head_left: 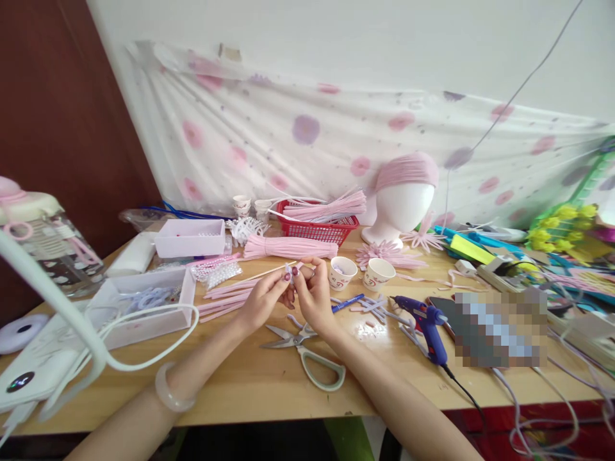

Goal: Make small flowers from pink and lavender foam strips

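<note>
My left hand (263,298) and my right hand (313,291) meet above the wooden table (250,384), fingertips pinched together on a thin wooden stick (262,274) that slants up to the right. A small pale pink piece sits at the stick's tip between the fingers of both hands. A pale bangle (169,389) circles my left wrist. White-handled scissors (307,352) lie on the table just below the hands. Pink pipe cleaners (225,298) lie flat behind my left hand.
A blue glue gun (425,323) with its cord lies to the right, beside two paper cups (360,272). A red basket (317,227) of pink stems, a foam head (403,205) with a pink band, white trays (144,307) and a water bottle (43,237) surround the work spot.
</note>
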Demonstrator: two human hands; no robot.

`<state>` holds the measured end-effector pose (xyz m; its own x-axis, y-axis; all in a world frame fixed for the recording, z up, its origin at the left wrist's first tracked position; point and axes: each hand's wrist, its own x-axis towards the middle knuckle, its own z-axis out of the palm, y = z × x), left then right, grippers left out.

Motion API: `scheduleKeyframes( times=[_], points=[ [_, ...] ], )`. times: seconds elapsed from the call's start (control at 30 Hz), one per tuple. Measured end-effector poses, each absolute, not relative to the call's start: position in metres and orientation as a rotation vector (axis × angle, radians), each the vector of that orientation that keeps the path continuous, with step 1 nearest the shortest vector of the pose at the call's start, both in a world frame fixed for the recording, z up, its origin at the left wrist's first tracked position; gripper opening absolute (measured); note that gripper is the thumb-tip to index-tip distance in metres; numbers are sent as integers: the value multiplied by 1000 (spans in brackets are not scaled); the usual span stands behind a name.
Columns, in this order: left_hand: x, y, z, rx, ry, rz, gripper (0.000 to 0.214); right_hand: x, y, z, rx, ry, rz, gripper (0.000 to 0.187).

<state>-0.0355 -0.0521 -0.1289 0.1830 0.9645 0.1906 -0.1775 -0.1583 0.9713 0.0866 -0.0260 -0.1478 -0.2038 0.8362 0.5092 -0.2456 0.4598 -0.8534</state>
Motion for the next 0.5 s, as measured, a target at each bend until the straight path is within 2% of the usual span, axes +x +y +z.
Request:
scheduleKeyframes(
  times=[0.3,0.5],
  points=[
    [-35,-53,-133,1044,745,1196,32,83,-33,-141,-580,-1392,1201,36],
    [-44,-45,-132,1005,675,1223,27,92,-17,-137,-663,-1415,1220,33]
  ],
)
